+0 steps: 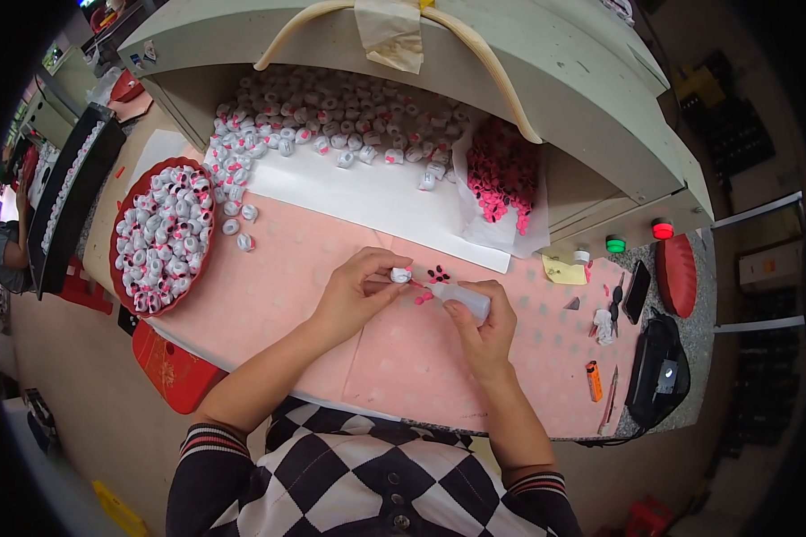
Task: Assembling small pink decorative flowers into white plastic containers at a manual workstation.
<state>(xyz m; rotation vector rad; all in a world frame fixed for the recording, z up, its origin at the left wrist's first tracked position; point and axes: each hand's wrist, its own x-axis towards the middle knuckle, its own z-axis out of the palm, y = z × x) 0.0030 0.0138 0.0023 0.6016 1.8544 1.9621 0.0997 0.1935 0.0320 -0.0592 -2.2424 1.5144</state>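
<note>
Between thumb and fingers, my left hand (360, 291) pinches a small white rounded piece (400, 276) with some pink on it. My right hand (488, 331) is wrapped round a translucent squeeze bottle (465, 302), tilted so that its thin reddish tip points left at the white piece. Whether the tip touches the piece is too small to tell. Just beyond the bottle lie several black petal-like bits (437, 274) on the pink sheet (331, 242). A few pink bits (423, 298) lie by the bottle's tip.
A red scalloped tray (210, 228) heaped with white-and-pink pieces stands at left. Similar pieces (331, 116) fill the hood, beside a bag of pink and black bits (501, 170). At right are an orange lighter (594, 381), tweezers (610, 401), a phone (637, 292) and a black pouch (658, 367).
</note>
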